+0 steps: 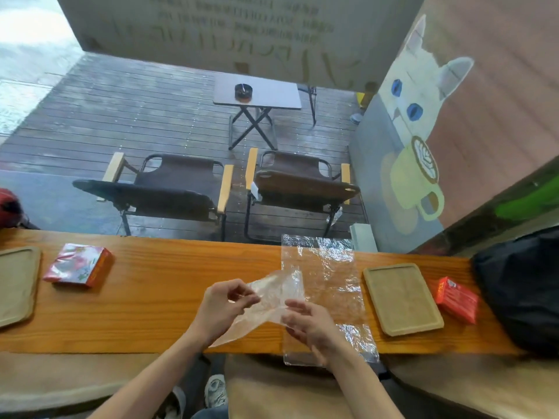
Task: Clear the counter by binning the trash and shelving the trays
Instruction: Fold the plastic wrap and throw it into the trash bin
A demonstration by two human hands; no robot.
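Both my hands hold a crumpled clear plastic bag (273, 293) just above the wooden counter (157, 300). My left hand (225, 306) pinches its left edge; my right hand (308, 323) grips its lower right part. Beneath and to the right lies a flat clear plastic sheet (332, 267) that overhangs the counter's near edge. A tan tray (402, 299) rests right of the sheet, and another tan tray (16, 282) sits at the far left. A red packet (80, 269) lies left of centre; a smaller red packet (456, 299) lies beside the right tray.
A black bag (520, 285) fills the counter's right end. Behind the counter's glass are two folding chairs (169, 189) and a small table with an ashtray (243, 92). A cat mural (420, 95) covers the right wall. A red object (9, 207) shows at the left edge.
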